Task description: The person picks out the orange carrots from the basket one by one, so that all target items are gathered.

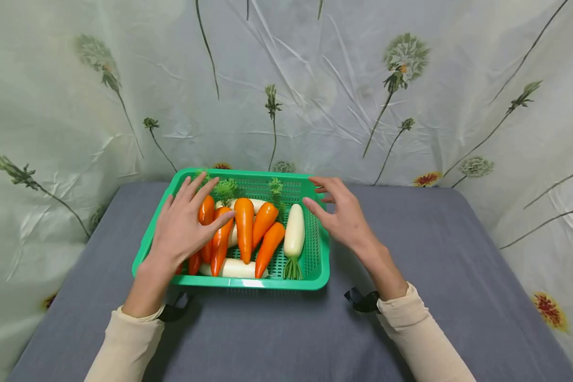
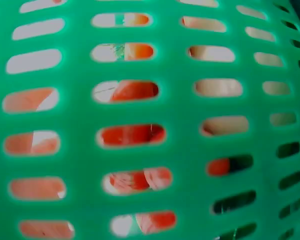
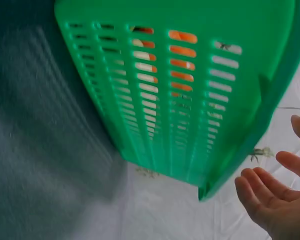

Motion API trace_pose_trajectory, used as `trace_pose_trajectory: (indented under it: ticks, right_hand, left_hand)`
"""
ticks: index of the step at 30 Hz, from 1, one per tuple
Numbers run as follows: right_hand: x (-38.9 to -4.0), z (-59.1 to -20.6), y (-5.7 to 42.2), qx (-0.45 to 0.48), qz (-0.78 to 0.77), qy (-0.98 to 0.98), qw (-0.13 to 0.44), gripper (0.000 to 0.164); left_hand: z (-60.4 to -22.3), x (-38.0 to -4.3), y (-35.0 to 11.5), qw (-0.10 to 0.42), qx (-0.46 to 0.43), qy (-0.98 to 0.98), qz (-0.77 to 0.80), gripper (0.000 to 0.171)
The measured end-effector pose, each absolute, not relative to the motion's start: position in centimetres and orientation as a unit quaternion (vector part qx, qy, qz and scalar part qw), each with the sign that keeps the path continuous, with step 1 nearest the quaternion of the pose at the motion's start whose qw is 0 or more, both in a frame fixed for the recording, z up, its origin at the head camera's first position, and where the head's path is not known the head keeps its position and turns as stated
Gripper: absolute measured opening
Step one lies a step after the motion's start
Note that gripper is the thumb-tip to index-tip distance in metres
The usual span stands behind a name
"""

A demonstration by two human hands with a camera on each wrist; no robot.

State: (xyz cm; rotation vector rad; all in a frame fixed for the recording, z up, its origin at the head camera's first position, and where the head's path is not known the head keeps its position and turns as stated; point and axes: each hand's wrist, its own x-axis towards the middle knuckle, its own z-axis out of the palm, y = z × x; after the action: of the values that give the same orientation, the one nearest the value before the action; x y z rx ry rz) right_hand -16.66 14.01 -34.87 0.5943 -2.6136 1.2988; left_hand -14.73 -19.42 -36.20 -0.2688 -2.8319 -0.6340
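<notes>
A green plastic basket (image 1: 277,285) with slotted walls holds several orange carrots (image 1: 244,228) with feathery green tops (image 1: 226,188). One white radish (image 1: 294,233) lies at the right, its green stub toward me; another radish (image 1: 234,269) is partly under the carrots. My left hand (image 1: 183,220) hovers over the basket's left side, fingers spread, covering some carrots; whether it touches any cannot be told. Above the basket's right rim is my right hand (image 1: 341,217), fingers loosely bent and holding nothing. The left wrist view is filled by the basket's slotted wall (image 2: 80,117).
The basket stands on a table with a grey cloth (image 1: 410,254), near its back edge. Behind hangs a pale curtain (image 1: 315,63) printed with dandelions. Black straps (image 1: 363,301) are at both wrists, below beige sleeves (image 1: 420,334).
</notes>
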Motion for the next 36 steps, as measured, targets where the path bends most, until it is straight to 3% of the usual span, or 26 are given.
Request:
trace_pose_trajectory:
  ticks: [9, 16, 26, 36]
  right_hand:
    - [-16.8, -35.2, 12.6, 0.202, 0.492, -0.846, 0.035, 0.051]
    - [-16.9, -35.5, 11.6, 0.204, 0.509, -0.836, -0.002, 0.051]
    - [-16.7, -35.7, 10.3, 0.211, 0.52, -0.827, -0.036, 0.05]
    - [-16.7, -36.3, 8.9, 0.215, 0.531, -0.816, -0.074, 0.048]
  left_hand:
    - [-36.4, -14.2, -21.0, 0.096, -0.111, -0.943, -0.3, 0.074]
    - [-36.1, -13.3, -22.0, 0.075, -0.102, -0.944, -0.303, 0.077]
    - [-36.0, -12.7, -23.3, 0.126, -0.105, -0.935, -0.313, 0.079]
    - [-36.4, -12.1, -25.5, 0.073, -0.091, -0.944, -0.309, 0.092]
